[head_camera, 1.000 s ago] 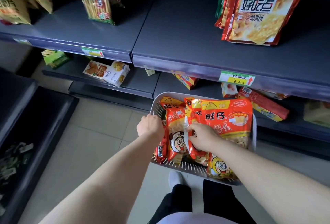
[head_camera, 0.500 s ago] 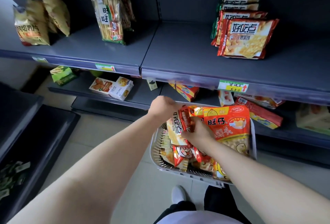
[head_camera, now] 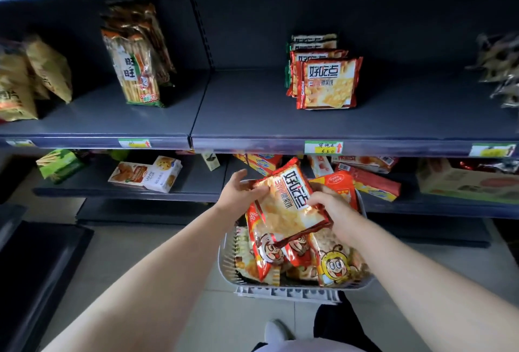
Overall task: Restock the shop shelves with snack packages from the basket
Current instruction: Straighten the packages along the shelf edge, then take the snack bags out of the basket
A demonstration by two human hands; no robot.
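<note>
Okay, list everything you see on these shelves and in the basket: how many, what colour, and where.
cracker packet: one, red and gold, held above the basket
basket: one, pale grey, below the hands
snack bags: several, red and yellow, in the basket
shelved cracker packets: about five, red and gold, middle shelf, right section
biscuit stick packs: a few, orange and green, middle shelf, left section
yellow bags: a few, middle shelf, far left
boxes: several, mixed colours, lower shelf
price tags: several, green and yellow, shelf edges
shelves: dark grey
left hand: holds the packet's left edge
right hand: pinches the packet's right edge
</note>
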